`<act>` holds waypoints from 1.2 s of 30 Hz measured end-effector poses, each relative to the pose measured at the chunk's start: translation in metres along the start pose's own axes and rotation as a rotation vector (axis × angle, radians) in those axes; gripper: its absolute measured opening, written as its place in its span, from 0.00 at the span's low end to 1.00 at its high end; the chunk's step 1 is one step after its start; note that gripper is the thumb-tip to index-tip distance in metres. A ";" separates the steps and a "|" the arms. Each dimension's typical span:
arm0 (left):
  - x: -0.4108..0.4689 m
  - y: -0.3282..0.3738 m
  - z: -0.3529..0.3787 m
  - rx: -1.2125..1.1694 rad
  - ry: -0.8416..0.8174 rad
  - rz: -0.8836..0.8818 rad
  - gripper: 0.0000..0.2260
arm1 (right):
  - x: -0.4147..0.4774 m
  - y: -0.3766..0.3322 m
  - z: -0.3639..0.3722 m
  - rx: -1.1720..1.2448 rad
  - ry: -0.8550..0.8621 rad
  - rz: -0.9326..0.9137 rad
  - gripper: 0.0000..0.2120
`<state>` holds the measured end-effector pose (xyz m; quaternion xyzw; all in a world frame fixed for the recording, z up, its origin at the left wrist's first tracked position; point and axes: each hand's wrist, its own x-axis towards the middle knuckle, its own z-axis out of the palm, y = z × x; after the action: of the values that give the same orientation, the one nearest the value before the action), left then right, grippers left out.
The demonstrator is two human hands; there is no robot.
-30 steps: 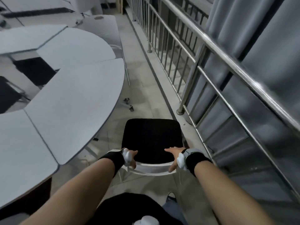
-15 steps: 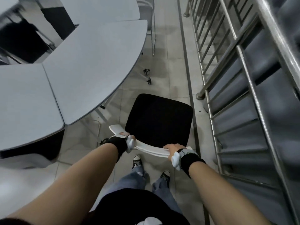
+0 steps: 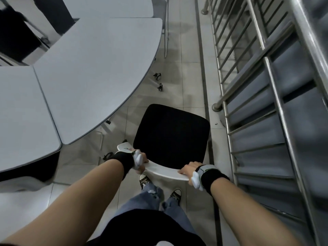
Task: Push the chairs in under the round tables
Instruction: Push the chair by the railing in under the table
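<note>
A chair (image 3: 171,134) with a black seat and a white backrest stands on the tiled floor, just right of the round white table (image 3: 85,73) and outside its curved edge. My left hand (image 3: 141,159) grips the left end of the backrest's top edge. My right hand (image 3: 189,169) grips the right end. Both wrists wear black bands with white devices. The seat is turned a little toward the table.
A steel railing (image 3: 266,96) with grey curtain behind it runs along the right, close to the chair. Table casters (image 3: 158,80) stand on the floor ahead. Another chair (image 3: 164,8) sits at the table's far side. My feet are below the backrest.
The view has tilted further down and I have stepped closer. The chair has turned slightly toward the table, and both hands have kept their hold on the backrest.
</note>
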<state>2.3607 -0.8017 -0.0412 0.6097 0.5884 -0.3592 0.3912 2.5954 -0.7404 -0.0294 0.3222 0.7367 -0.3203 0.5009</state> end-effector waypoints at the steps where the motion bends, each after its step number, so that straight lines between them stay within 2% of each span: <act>1: 0.003 -0.002 -0.002 0.007 -0.001 0.021 0.27 | -0.001 -0.001 -0.004 -0.001 -0.003 0.009 0.21; 7: 0.016 -0.016 -0.013 -0.004 0.055 0.127 0.23 | -0.011 -0.004 -0.033 -0.061 -0.050 0.004 0.28; 12: 0.027 -0.023 -0.023 -0.035 0.067 0.089 0.18 | -0.010 -0.005 -0.055 -0.027 -0.005 0.097 0.22; 15: 0.035 -0.021 -0.027 -0.049 0.083 0.064 0.17 | -0.008 0.003 -0.072 -0.054 0.010 0.086 0.22; 18: 0.041 -0.021 -0.032 -0.078 0.120 0.045 0.10 | -0.006 0.014 -0.087 -0.096 0.006 0.082 0.23; 26: 0.050 -0.010 -0.047 -0.223 0.105 -0.047 0.15 | 0.013 0.046 -0.120 -0.307 -0.044 -0.054 0.28; 32: 0.051 0.008 -0.064 -0.356 0.067 -0.126 0.20 | 0.028 0.073 -0.151 -0.483 -0.020 -0.125 0.31; 36: 0.055 0.023 -0.069 -0.507 0.106 -0.160 0.20 | 0.036 0.087 -0.179 -0.517 -0.021 -0.117 0.25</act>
<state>2.3852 -0.7159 -0.0596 0.4620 0.7255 -0.1978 0.4703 2.5589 -0.5413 -0.0242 0.1372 0.8062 -0.1534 0.5546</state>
